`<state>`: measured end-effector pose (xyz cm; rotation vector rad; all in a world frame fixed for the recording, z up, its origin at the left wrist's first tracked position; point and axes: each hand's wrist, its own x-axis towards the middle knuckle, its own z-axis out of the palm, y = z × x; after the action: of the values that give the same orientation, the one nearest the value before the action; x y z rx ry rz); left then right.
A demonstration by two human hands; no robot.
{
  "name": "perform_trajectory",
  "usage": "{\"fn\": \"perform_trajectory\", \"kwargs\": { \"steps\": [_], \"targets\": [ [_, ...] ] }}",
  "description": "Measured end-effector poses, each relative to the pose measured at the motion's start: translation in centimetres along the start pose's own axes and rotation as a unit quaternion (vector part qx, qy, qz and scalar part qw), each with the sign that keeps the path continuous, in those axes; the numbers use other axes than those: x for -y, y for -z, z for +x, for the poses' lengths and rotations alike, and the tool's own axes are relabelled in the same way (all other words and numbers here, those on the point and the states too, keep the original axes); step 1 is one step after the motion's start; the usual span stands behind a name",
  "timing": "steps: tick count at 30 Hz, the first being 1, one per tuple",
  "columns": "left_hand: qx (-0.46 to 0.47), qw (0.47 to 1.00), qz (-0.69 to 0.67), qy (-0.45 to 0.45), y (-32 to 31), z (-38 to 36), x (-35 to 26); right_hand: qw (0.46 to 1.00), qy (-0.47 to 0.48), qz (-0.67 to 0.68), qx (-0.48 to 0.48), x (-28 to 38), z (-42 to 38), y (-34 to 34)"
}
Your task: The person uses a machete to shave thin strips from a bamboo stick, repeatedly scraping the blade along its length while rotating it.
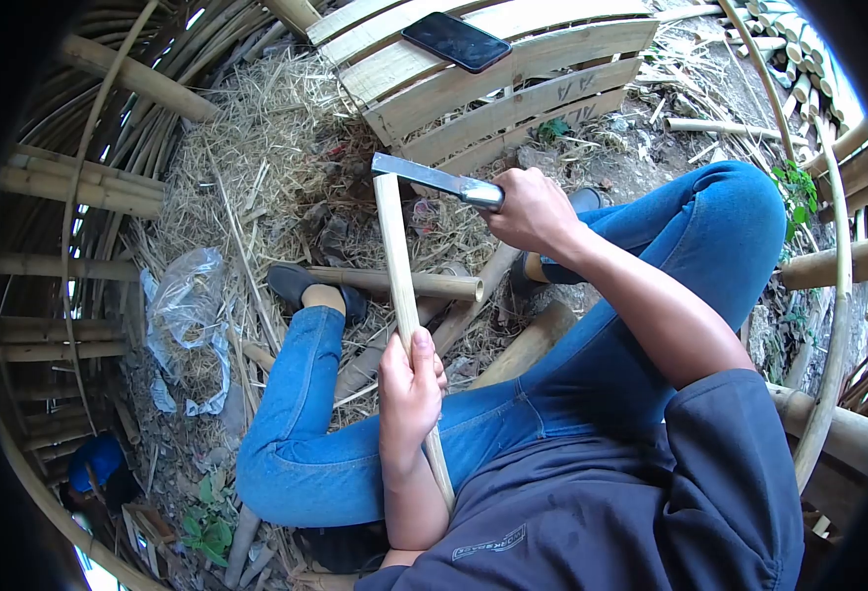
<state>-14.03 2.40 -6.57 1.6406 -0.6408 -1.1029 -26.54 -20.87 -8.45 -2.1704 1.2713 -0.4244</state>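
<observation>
My left hand (pixel 411 394) is closed around a pale bamboo strip (pixel 396 251), thumb lying along it. The strip slants upright from my lap, its lower end against my shirt. In my right hand (pixel 537 212) is a knife (pixel 434 179) with a straight, blunt-ended metal blade, my fingers wrapped round its handle. The far part of the blade lies across the strip's top end. Most of the handle is hidden in my fist.
A slatted wooden crate (pixel 513 74) with a phone (pixel 456 41) on top stands ahead. Shavings (pixel 257 148) litter the ground. Bamboo poles (pixel 395 283) lie by my feet. A clear plastic bag (pixel 188 295) is at left. Cut bamboo (pixel 794 49) is stacked at the far right.
</observation>
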Motion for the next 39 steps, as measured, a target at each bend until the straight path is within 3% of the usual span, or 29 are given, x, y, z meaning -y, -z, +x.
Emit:
{"fn": "perform_trajectory", "kwargs": {
  "steps": [1, 5, 10, 14, 18, 20, 26, 39],
  "targets": [
    [0.023, 0.999, -0.036, 0.014, 0.4, 0.0, -0.1, 1.0, -0.002, -0.002, 0.005, 0.0, 0.1, -0.1],
    [0.024, 0.997, 0.065, -0.027, 1.1, 0.3, 0.3, 0.996, -0.04, 0.075, -0.027, -1.9, 1.3, -0.3],
    [-0.005, 0.999, -0.045, -0.013, 1.0, 1.0, 0.5, 0.99, 0.099, 0.098, 0.01, 0.1, -0.7, 0.0],
    [0.019, 0.994, -0.099, 0.037, 1.5, 1.2, -0.1, 0.972, 0.211, 0.011, 0.107, 2.0, -3.2, -1.5],
    [-0.034, 0.999, -0.026, 0.01, 0.6, 1.4, 0.5, 0.97, 0.212, -0.052, 0.108, 2.1, -3.6, -2.5],
    [-0.069, 0.992, 0.085, -0.06, 0.2, 1.8, 1.9, 0.972, 0.196, -0.069, 0.11, 1.7, -3.8, -2.6],
    [-0.137, 0.939, 0.284, -0.138, -0.4, 2.1, 2.6, 0.975, 0.181, -0.107, 0.077, 1.7, -3.5, -2.4],
    [-0.131, 0.928, 0.309, -0.164, -1.3, 1.3, 2.4, 0.981, 0.153, -0.117, 0.021, 0.8, -1.0, -0.2]
  ]
}}
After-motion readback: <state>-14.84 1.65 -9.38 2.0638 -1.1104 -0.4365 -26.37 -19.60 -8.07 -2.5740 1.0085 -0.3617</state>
